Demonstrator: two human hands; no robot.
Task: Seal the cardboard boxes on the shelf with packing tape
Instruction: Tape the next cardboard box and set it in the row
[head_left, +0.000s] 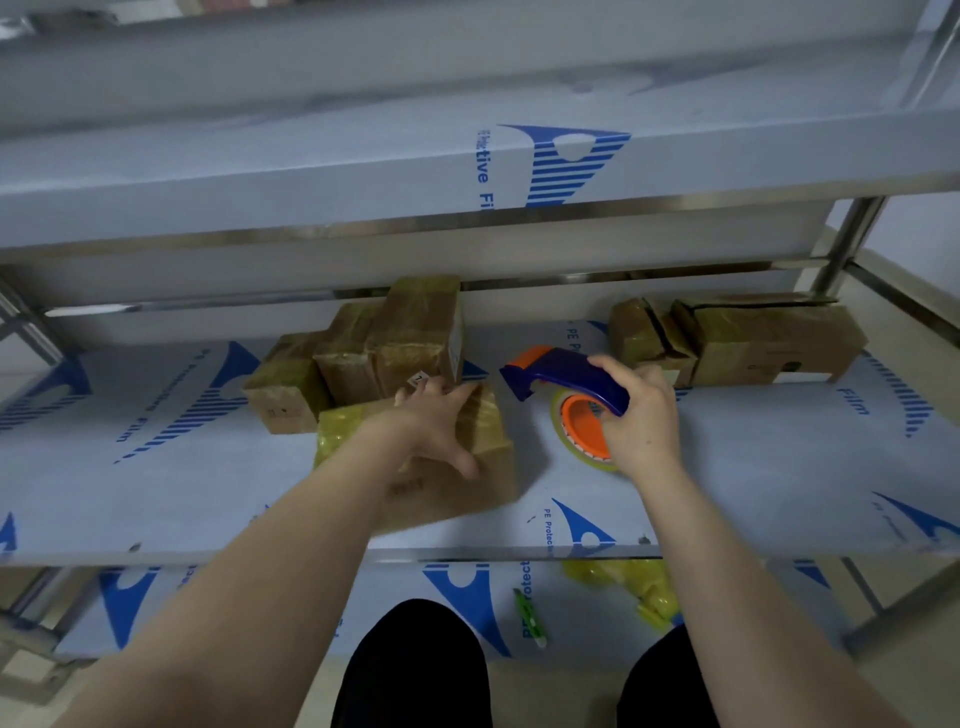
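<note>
Left hand (441, 421), fingers (465, 395) splayed flat, is pressing brown tape-streaked cardboard box (491, 462) near shelf (156, 493) front; right hand (641, 415) is gripping blue-orange plastic tape dispenser (566, 371), w/ box lying just beside at its 9 o'clock.

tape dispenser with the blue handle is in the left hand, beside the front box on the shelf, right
Wrong hand: the head view shows the right hand gripping the tape dispenser, blue handle, beside the front box on the shelf. The left hand rests on that box.
</note>
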